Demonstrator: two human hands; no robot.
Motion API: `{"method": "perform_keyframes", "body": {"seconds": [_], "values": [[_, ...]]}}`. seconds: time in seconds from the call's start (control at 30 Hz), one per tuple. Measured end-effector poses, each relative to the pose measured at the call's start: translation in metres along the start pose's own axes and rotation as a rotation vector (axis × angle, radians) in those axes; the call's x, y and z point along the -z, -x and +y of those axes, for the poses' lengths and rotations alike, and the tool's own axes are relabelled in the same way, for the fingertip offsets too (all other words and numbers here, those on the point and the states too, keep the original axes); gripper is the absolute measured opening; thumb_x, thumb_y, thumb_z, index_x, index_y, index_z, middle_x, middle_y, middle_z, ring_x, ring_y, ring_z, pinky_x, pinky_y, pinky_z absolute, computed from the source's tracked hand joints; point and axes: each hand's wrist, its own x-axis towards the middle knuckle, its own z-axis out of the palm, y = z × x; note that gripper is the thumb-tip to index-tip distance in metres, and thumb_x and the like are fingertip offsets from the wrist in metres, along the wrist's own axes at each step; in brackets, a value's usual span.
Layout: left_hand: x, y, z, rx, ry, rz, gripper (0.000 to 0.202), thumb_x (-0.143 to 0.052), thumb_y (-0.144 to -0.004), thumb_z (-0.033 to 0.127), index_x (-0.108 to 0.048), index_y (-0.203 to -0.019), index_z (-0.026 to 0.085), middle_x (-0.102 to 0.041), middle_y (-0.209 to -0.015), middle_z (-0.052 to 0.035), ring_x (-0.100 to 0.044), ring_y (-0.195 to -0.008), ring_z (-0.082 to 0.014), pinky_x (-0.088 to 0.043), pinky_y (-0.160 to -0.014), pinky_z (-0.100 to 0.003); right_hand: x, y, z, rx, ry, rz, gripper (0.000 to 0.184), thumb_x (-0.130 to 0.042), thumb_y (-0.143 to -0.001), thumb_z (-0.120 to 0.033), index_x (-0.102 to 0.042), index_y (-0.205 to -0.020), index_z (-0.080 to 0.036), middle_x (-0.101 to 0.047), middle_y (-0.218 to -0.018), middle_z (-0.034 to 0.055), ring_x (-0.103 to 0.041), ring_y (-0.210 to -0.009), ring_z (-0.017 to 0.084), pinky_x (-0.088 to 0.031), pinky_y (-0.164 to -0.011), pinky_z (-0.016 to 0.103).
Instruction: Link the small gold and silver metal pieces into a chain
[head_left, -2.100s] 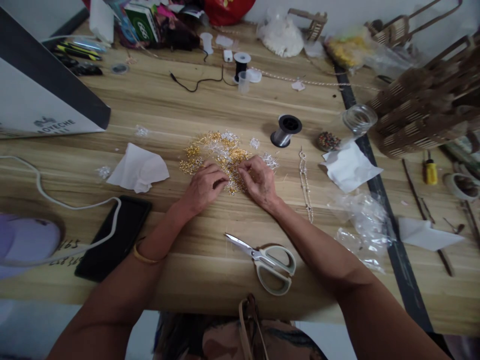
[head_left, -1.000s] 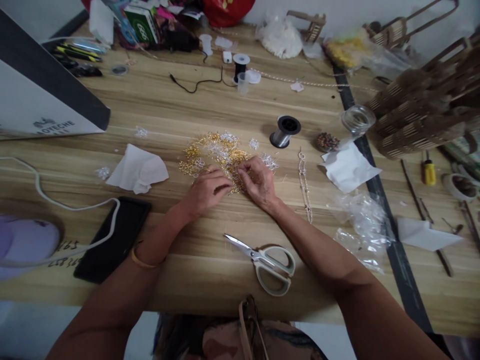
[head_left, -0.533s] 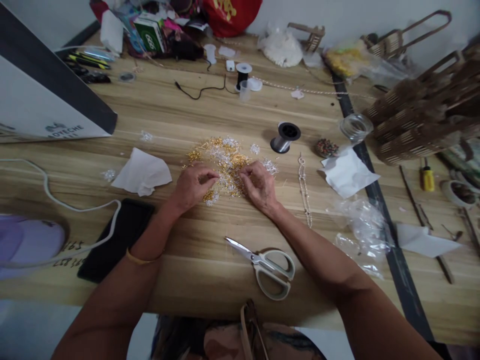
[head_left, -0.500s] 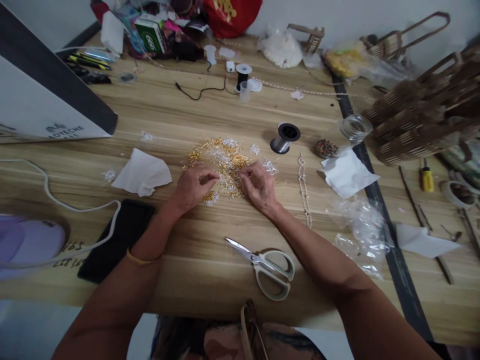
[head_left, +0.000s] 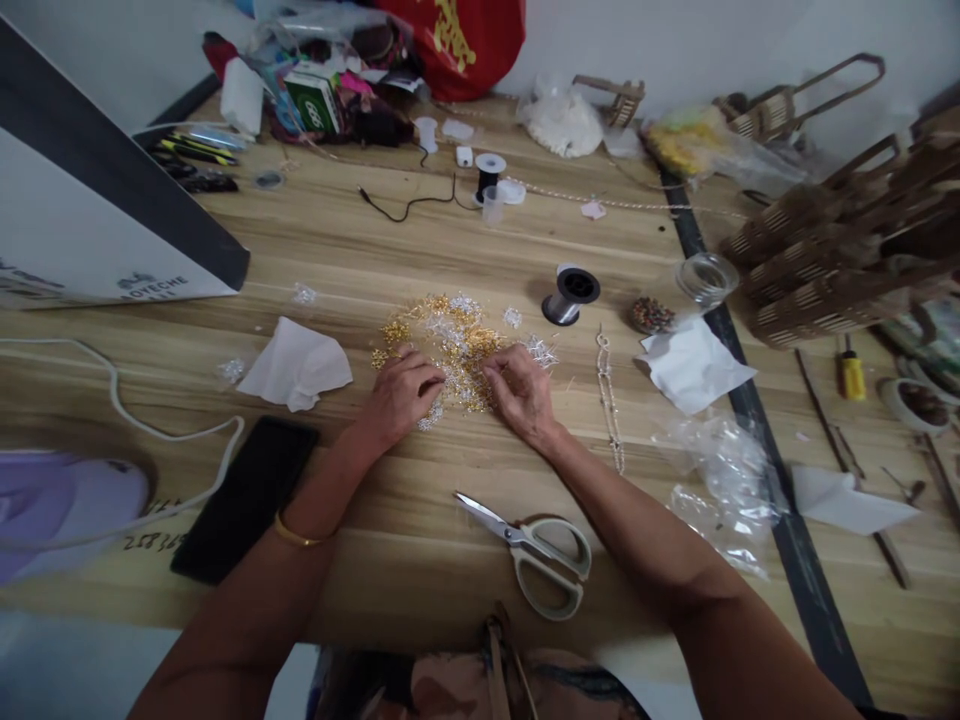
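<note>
A loose heap of small gold and silver beads and findings (head_left: 457,335) lies on the wooden table in front of me. My left hand (head_left: 405,395) rests at its near left edge, back of the hand up, fingers curled with thumb and forefinger pressed together. At the near right side of the heap, my right hand (head_left: 521,395) is closed in a pinch. Whatever either hand pinches is too small to make out. Between my forearms lie scissors (head_left: 529,550) with pale handles. A beaded chain (head_left: 609,400) is stretched out right of my right hand.
A spool of wire (head_left: 570,295) stands beyond the chain. White paper pieces (head_left: 296,362) flank the work area. A black phone-like slab (head_left: 244,500) lies by my left forearm. Clear plastic bags (head_left: 724,470), a glass jar (head_left: 705,285) and brown woven baskets (head_left: 817,260) occupy the right.
The view has tilted slightly, so the scene sits lower. My left hand has turned more palm-down, its fingers closer together over the beads. My right hand keeps its pinch.
</note>
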Motion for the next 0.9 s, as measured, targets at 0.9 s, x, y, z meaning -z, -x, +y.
{"method": "perform_keyframes", "body": {"seconds": [0.9], "values": [[-0.0028, 0.0004, 0.0019, 0.097, -0.048, 0.076, 0.012, -0.06, -0.084, 0.017, -0.072, -0.087, 0.017, -0.063, -0.084, -0.0062, -0.053, -0.09, -0.0218, -0.046, -0.085, -0.038, -0.0005, 0.0016, 0.0022, -0.035, -0.019, 0.004, 0.008, -0.057, -0.09, -0.026, -0.063, -0.089, -0.021, -0.063, -0.08, 0.0032, -0.058, -0.078, 0.018, -0.046, -0.076, 0.035]]}}
